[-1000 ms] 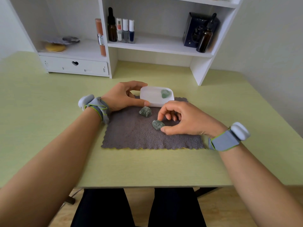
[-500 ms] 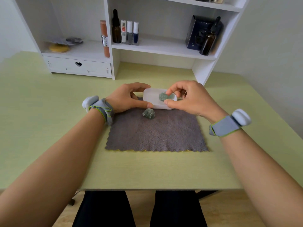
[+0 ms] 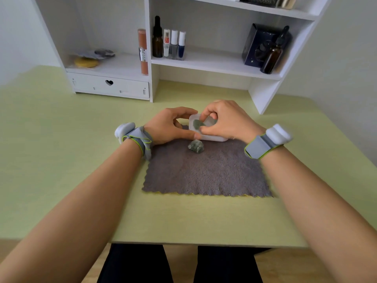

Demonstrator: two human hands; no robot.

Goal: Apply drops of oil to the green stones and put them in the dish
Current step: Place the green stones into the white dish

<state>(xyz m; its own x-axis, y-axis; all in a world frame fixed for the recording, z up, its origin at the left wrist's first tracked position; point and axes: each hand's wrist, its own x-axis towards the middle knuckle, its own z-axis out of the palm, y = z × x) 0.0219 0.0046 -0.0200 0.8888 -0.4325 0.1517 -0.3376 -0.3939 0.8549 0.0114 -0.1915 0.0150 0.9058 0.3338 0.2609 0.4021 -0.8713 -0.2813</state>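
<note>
One stone (image 3: 196,147) remains on the cloth (image 3: 206,172); right hand (image 3: 224,121) now pinches another inside the dish (image 3: 214,138), left hand's (image 3: 169,127) grip clamped on it.

- The dish (image 3: 212,138) looks like white, translucent plastic, smooth and faintly glossy.
- The green stone on the cloth (image 3: 196,146) is rough, mottled and dull; the stone in the dish (image 3: 197,124) looks the same.
- The grey cloth (image 3: 206,172) is a matt, nubby pile fabric with a scalloped edge.
- The table (image 3: 61,160) has a smooth, matt, pale green top.
- The shelf unit (image 3: 204,62) is smooth white painted board.
- The dropper bottles (image 3: 157,42) are glossy brown glass.
</note>
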